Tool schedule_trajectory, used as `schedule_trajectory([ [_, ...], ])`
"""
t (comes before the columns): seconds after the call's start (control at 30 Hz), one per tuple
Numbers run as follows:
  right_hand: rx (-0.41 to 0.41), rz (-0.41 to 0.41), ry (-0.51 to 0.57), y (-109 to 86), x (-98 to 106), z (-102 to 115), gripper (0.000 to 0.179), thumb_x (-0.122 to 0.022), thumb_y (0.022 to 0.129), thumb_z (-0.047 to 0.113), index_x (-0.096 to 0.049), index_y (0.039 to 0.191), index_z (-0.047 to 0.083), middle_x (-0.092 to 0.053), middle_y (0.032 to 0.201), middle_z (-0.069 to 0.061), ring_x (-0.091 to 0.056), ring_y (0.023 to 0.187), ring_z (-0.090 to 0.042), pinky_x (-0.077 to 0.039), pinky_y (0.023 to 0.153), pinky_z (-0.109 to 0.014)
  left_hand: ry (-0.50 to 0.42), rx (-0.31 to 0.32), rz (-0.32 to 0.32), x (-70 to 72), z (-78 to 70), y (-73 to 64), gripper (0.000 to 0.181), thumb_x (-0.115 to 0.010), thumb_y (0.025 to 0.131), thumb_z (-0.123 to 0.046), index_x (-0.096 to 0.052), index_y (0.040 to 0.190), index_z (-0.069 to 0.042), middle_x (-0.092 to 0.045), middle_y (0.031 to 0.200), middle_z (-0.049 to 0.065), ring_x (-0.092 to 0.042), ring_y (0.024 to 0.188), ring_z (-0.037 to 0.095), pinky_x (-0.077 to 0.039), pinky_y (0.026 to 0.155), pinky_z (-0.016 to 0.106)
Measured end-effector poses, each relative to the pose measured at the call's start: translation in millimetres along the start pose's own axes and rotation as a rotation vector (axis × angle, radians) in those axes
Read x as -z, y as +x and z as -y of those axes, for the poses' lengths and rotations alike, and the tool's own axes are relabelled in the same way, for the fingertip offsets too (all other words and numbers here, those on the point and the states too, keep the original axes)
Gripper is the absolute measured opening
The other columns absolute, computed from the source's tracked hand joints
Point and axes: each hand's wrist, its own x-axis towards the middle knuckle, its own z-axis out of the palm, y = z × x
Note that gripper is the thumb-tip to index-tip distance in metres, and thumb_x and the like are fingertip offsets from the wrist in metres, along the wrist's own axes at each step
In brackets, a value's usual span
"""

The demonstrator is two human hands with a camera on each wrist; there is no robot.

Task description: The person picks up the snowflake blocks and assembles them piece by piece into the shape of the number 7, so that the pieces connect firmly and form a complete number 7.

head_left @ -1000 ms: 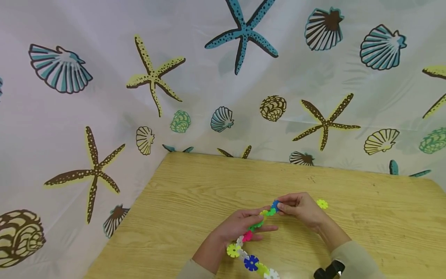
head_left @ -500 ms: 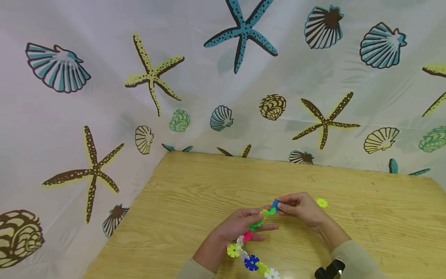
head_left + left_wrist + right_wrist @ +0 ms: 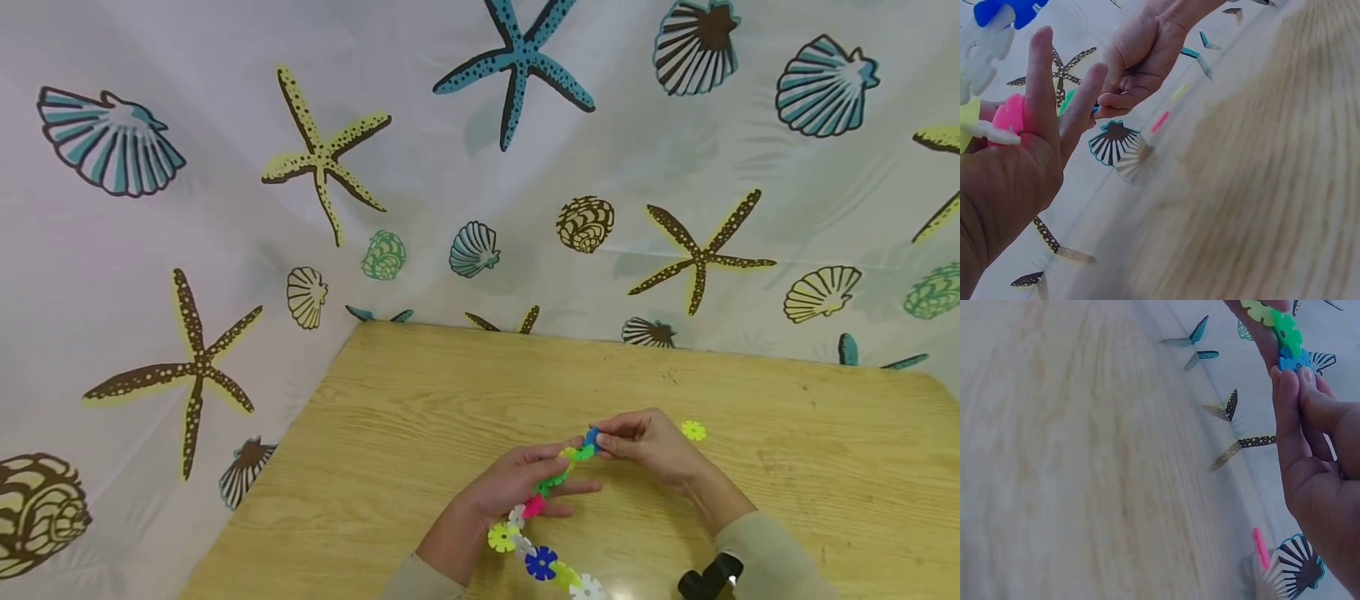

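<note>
A chain of notched plastic discs in several colours [image 3: 541,564] runs from the lower middle of the head view up through my left hand [image 3: 504,483]. The left thumb and index finger pinch it near a yellow disc [image 3: 568,455], while the other fingers stick out beneath. My right hand [image 3: 651,446] pinches a blue disc [image 3: 592,439] between thumb and fingertips at the chain's upper end. In the right wrist view the blue disc [image 3: 1294,360] touches a green disc [image 3: 1287,332], which joins a yellow-green one. Fingers hide part of the blue disc.
A loose yellow disc [image 3: 693,430] lies on the wooden table [image 3: 450,383], beyond the right hand. A pink disc [image 3: 1260,548] shows in the right wrist view. A black wrist strap [image 3: 711,577] is at the right sleeve. A shell-and-starfish curtain [image 3: 420,167] backs the table.
The head view has shifted slightly, with the curtain pattern moving a little up and left. Both hands keep their hold on the chain, with almost no movement.
</note>
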Motion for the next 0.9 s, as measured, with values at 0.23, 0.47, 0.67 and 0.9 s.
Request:
schedule_trajectory([
  [0.23,0.017,-0.033,-0.099,2.0,-4,6,0.036,-0.067,0.096,0.014,-0.065,0.122,-0.011,-0.070,0.117,-0.018,-0.074,0.092,-0.011,-0.061,0.087,-0.031,-0.047,0.001,-0.002,0.7,1.3,0.7,0.043,-0.042,0.109,-0.019,-0.044,0.152,-0.021,-0.039,0.160,0.005,-0.052,0.136,0.028,-0.057,0.096,0.042],
  [0.47,0.041,-0.069,-0.233,1.4,-8,12,0.036,-0.069,0.095,0.018,-0.068,0.122,-0.007,-0.072,0.116,-0.020,-0.072,0.097,-0.012,-0.060,0.085,-0.025,-0.053,0.001,-0.005,-0.4,3.4,0.3,0.045,-0.045,0.108,-0.022,-0.041,0.153,-0.025,-0.033,0.163,0.005,-0.052,0.136,0.027,-0.059,0.094,0.038],
  [0.67,0.044,-0.099,-0.292,-0.2,-15,15,0.035,-0.070,0.095,0.022,-0.070,0.120,-0.004,-0.074,0.113,-0.016,-0.072,0.100,-0.017,-0.060,0.086,-0.026,-0.088,-0.008,-0.009,-1.5,4.3,-0.3,0.046,-0.044,0.108,-0.022,-0.040,0.154,-0.021,-0.031,0.163,0.007,-0.050,0.138,0.029,-0.057,0.097,0.041],
  [0.9,0.051,-0.135,-0.340,-1.4,-22,16,0.030,-0.070,0.095,0.022,-0.073,0.117,0.002,-0.075,0.112,-0.013,-0.071,0.102,-0.021,-0.060,0.089,-0.032,-0.124,-0.011,-0.009,-2.5,7.2,-0.6,0.048,-0.044,0.108,-0.026,-0.036,0.156,-0.021,-0.027,0.165,0.007,-0.048,0.140,0.029,-0.059,0.091,0.034],
])
